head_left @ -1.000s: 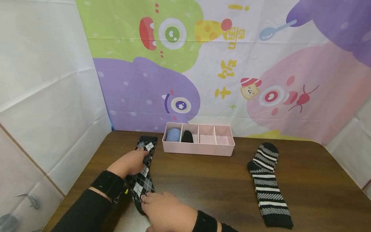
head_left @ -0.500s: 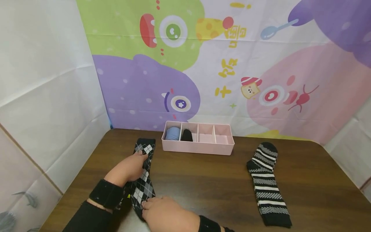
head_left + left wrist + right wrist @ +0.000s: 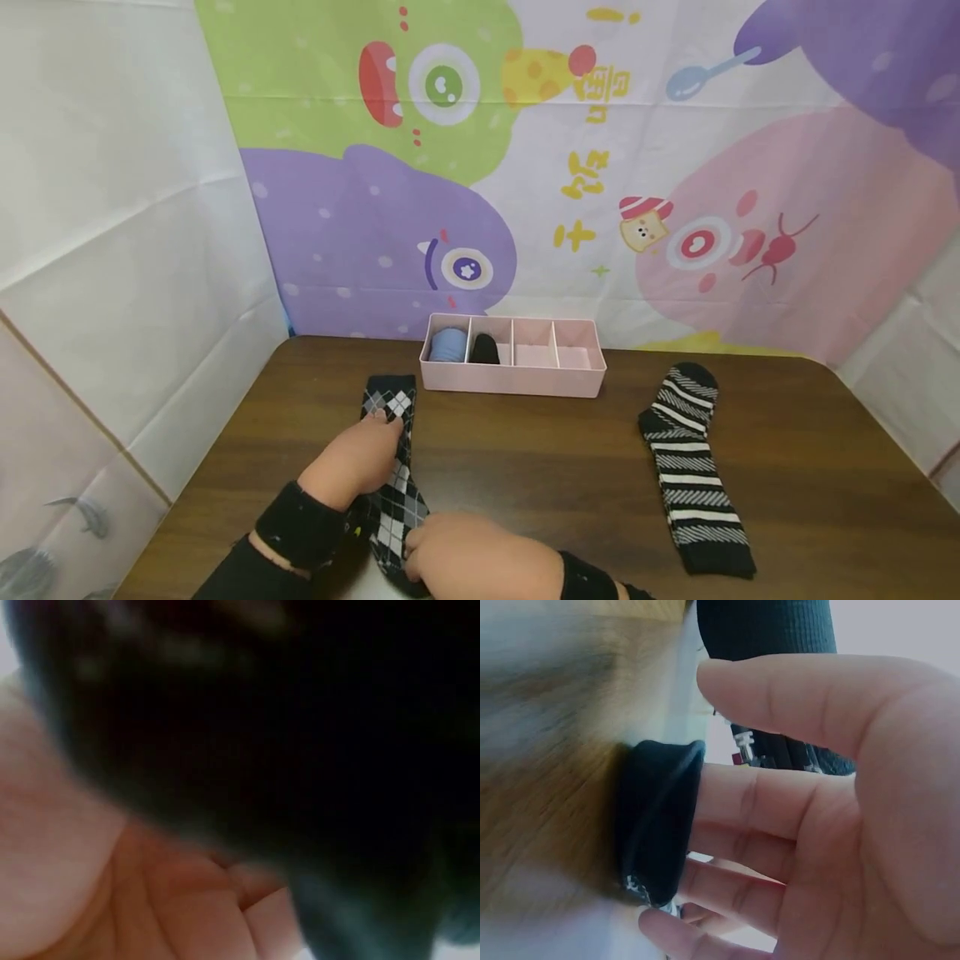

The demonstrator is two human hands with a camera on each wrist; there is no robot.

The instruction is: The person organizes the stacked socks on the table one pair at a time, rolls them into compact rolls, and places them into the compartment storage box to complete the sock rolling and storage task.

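A black, grey and white argyle sock [image 3: 392, 525] lies lengthwise on the brown table at the left. My left hand [image 3: 362, 457] rests on its upper half, fingertips on the diamond pattern; in the left wrist view a dark blur covers most of that palm. Beside the sock's near end is my right hand [image 3: 480, 554]. In the right wrist view its fingers [image 3: 742, 840] reach the black end of the sock [image 3: 660, 821] with their tips hidden, and the thumb stands apart. A striped black-and-white sock [image 3: 693, 475] lies flat at the right, untouched.
A pink divided box [image 3: 513, 381] stands at the table's back edge. A blue rolled item [image 3: 448, 345] sits in its leftmost compartment, and a black one [image 3: 484, 350] in the compartment beside it. A printed cartoon cloth [image 3: 585, 275] hangs behind the table [image 3: 540, 467].
Both hands and the argyle sock have shifted to the right and toward the near edge over the last half second. The box and the striped sock have stayed in place.
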